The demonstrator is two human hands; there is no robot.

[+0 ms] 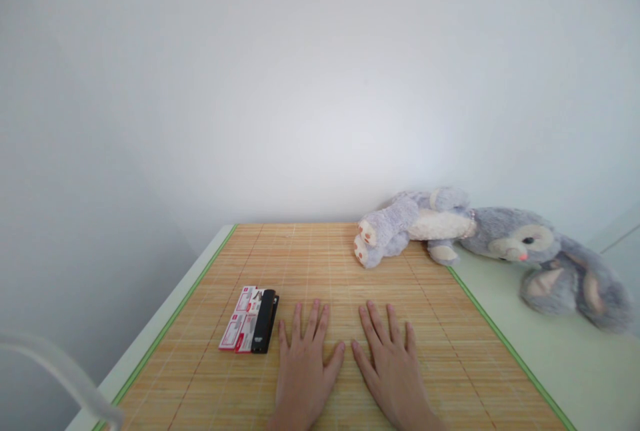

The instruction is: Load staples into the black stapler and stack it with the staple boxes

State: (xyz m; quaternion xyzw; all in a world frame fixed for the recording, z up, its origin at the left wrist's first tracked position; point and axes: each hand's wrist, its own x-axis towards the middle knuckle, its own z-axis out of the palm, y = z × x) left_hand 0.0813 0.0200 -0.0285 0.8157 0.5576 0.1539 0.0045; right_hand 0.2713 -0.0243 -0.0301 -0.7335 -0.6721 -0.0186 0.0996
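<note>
Both hands lie flat on the bamboo mat, palms down, fingers spread and holding nothing. Left hand rests just right of a small black stapler, close beside it but apart; its little finger is the nearest part. Right hand sits alongside, the two thumbs almost meeting in the middle of the mat.

Tucked against the stapler's left side are red-and-white staple boxes, lying flat and touching it, perhaps partly under it. Their print is too small to read.

Further back, a grey plush rabbit sprawls on its side, feet on the mat's far right corner, head and ears out on the pale green table beyond the green edging. It is well apart from both hands.

As a judgement, nothing is under way: the stapler is closed and untouched, the boxes look unopened, and neither hand has gripped anything. Whatever involves the stapler and staples is all left to do.
</note>
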